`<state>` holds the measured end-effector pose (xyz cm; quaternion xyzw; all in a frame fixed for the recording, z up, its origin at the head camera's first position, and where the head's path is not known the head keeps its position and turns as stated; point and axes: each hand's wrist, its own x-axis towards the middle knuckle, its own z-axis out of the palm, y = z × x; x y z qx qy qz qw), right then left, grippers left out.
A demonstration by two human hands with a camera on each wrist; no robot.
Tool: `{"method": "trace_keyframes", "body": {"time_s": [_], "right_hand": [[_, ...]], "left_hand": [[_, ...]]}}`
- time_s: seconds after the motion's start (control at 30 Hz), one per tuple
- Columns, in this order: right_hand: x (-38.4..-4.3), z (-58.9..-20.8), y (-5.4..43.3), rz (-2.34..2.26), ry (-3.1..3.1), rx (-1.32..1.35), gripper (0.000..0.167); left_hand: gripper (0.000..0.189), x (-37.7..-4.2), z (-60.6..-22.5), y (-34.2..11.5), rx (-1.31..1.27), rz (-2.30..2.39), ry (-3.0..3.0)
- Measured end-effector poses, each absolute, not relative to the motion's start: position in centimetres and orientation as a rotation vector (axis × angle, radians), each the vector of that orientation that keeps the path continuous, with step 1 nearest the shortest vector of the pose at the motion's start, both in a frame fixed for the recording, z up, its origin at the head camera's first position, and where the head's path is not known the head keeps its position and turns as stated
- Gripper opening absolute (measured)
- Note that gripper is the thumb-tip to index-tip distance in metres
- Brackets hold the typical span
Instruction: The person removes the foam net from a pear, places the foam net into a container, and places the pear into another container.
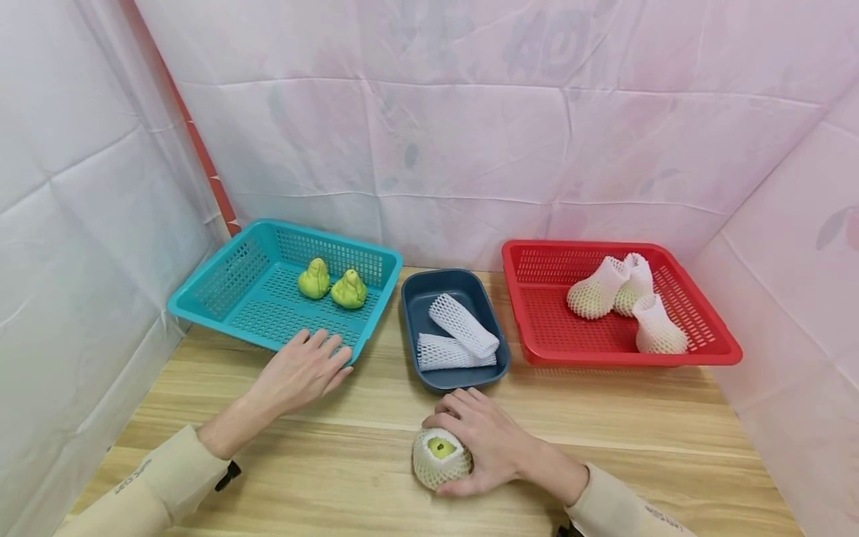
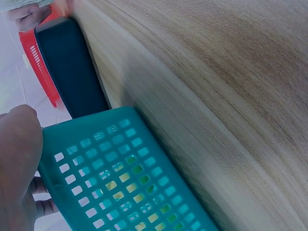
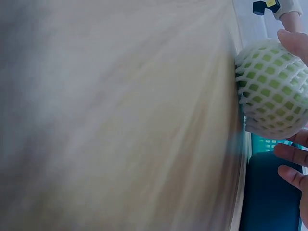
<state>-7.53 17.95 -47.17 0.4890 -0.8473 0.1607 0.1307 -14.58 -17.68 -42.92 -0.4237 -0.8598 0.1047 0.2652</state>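
My right hand (image 1: pixel 479 444) holds a foam-netted pear (image 1: pixel 441 468) on the table, thumb at the near side and fingers over the far side. The pear's green top and dark stem show through the net's opening. In the right wrist view, white mesh wraps the green fruit (image 3: pixel 274 89). My left hand (image 1: pixel 305 369) lies at the front right rim of the teal basket (image 1: pixel 221 317), its fingers reaching over the edge with nothing held. Inside that basket are two bare yellow-green pears (image 1: pixel 349 289), beyond the fingertips.
A dark blue tray (image 1: pixel 410 321) with two white foam nets (image 1: pixel 463 324) stands between the baskets. The red basket (image 1: pixel 537 350) at right contains three netted pears (image 1: pixel 659 328). Printed fabric (image 1: pixel 463 149) hangs behind and at both sides of the wooden table (image 1: pixel 322 477).
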Motion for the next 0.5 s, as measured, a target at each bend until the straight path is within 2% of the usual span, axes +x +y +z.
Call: {"method": "trace_keyframes", "body": {"time_s": [0.13,0.3,0.5], "right_hand": [[-7.6,-47.2,18.2,0.452,-2.457,1.41,0.083],[-7.7,-47.2,18.4,0.445,-2.466,1.41,0.089],[-8.0,-46.5,19.2,0.39,-2.432,1.414,0.1]], "left_hand": [[0.052,-14.6,-42.9,-17.7,-1.142,0.275,-2.317],[0.046,-14.5,-42.8,-17.7,-1.134,0.268,-2.334],[0.056,-14.1,-42.5,-17.0,-1.096,0.278,-2.363]]}}
